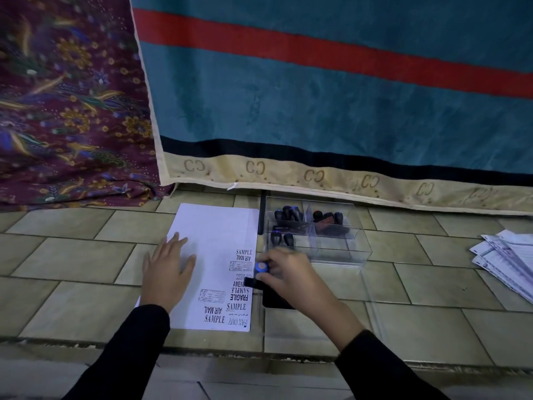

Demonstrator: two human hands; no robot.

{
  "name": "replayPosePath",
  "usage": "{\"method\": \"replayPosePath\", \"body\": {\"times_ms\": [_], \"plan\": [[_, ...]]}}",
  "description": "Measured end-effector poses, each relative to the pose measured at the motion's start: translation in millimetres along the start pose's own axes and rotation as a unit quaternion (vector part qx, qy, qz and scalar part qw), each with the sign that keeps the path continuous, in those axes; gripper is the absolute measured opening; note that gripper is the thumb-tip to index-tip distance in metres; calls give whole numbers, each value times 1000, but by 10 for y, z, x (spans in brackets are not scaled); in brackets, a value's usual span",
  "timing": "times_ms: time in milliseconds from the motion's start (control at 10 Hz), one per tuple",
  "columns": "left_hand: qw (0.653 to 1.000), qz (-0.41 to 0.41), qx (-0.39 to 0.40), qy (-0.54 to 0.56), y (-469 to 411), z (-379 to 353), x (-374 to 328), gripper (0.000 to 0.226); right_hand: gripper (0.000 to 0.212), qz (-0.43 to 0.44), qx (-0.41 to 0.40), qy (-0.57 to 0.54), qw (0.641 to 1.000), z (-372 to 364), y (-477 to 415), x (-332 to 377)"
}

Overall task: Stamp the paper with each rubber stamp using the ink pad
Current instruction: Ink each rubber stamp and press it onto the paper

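Note:
A white sheet of paper (213, 235) lies on the tiled floor, with several black stamp prints along its right side. My left hand (168, 269) rests flat on the paper's left part, fingers spread. My right hand (291, 278) grips a black rubber stamp with a blue cap (261, 267), its base at the paper's right edge. Under that hand lies a dark ink pad (274, 301), mostly hidden. A clear plastic box (334, 249) with compartments holds several more black stamps (288, 217).
A teal rug with a red stripe (331, 96) and a purple patterned cloth (69, 105) hang behind the work area. A stack of printed papers (507, 255) lies at the right. A step edge (202, 353) runs across the floor near me.

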State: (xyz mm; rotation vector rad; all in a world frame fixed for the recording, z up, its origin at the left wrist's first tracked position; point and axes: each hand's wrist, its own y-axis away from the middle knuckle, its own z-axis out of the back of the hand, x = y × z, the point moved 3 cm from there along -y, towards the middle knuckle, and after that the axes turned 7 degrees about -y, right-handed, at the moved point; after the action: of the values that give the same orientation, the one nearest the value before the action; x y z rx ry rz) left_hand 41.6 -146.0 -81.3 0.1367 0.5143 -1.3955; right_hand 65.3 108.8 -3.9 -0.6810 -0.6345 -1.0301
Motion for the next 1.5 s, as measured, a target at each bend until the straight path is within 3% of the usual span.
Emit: {"method": "replayPosePath", "body": {"times_ms": [200, 500, 1500], "plan": [[997, 17, 31, -67, 21, -146, 79, 49, 17, 23, 53, 5, 998, -424, -333, 213], [998, 26, 27, -52, 16, -172, 98, 49, 10, 32, 99, 38, 994, -609, -434, 257], [998, 21, 16, -64, 25, -190, 115, 49, 7, 13, 132, 110, 985, -773, -387, 287]]}}
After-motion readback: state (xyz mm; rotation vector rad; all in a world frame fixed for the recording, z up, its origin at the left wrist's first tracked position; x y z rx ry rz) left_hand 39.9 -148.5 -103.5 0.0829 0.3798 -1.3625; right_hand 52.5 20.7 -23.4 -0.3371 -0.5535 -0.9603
